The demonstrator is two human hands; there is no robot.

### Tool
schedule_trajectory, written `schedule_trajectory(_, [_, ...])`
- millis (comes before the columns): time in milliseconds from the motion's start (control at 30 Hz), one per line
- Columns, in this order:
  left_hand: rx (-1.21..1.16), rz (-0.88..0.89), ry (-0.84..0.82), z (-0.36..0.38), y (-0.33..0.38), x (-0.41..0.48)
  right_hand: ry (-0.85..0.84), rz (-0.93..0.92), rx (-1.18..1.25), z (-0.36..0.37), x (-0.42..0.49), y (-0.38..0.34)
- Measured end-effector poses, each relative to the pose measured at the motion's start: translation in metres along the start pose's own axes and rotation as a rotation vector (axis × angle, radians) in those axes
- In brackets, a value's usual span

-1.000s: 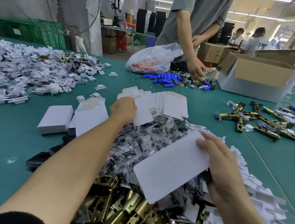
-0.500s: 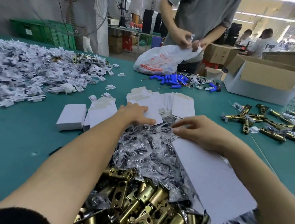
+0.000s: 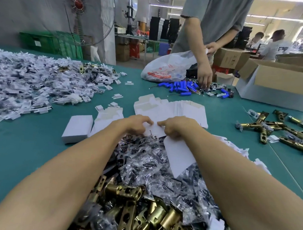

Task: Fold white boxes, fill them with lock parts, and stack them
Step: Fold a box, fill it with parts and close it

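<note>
Since half a second ago the right hand [image 3: 178, 129] has left the white sheet on the bag pile and come forward to meet the left hand [image 3: 134, 124], and the person across the green table [image 3: 32, 153] has reached one hand [image 3: 204, 77] down to the blue cylinders [image 3: 181, 86].

Head view: both hands sit side by side, knuckles up and fingers curled, each pinching the near edge of a flat box blank [image 3: 152, 128] between them. It lies at the near end of the fanned stack of flat blanks [image 3: 173, 110], mid-table. A loose white sheet [image 3: 178, 156] lies under the right wrist on the pile of clear bagged parts [image 3: 145, 159]. Nearest the camera is a heap of brass latch bodies [image 3: 136, 211]. A folded white box [image 3: 78, 128] sits left of the hands, beside more blanks. Far left is a mound of small white pieces [image 3: 27, 85]; right, scattered brass latch bolts [image 3: 277, 125]; far right, an open cardboard carton [image 3: 278, 85] and a plastic bag [image 3: 166, 68].
</note>
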State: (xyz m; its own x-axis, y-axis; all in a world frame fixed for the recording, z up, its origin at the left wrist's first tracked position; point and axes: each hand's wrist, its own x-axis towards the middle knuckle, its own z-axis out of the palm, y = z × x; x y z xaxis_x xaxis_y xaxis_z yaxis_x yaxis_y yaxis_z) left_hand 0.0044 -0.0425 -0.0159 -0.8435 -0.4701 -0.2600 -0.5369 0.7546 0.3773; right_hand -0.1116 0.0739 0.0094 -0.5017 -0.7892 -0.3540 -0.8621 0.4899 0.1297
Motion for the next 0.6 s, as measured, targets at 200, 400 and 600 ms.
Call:
schedule_trajectory(200, [-0.074, 0.147, -0.087, -0.02, -0.003, -0.06, 0.092, 0.037, -0.065, 0.005, 0.001, -0.006])
schedule_trajectory(400, [-0.141, 0.23, -0.591, -0.019, -0.001, -0.144, 0.081, 0.045, -0.029, 0.003, -0.005, -0.006])
schedule_trajectory(600, [-0.043, 0.264, -0.474, 0.007, 0.0, -0.154, 0.094, 0.035, -0.009, 0.005, -0.005, -0.004])
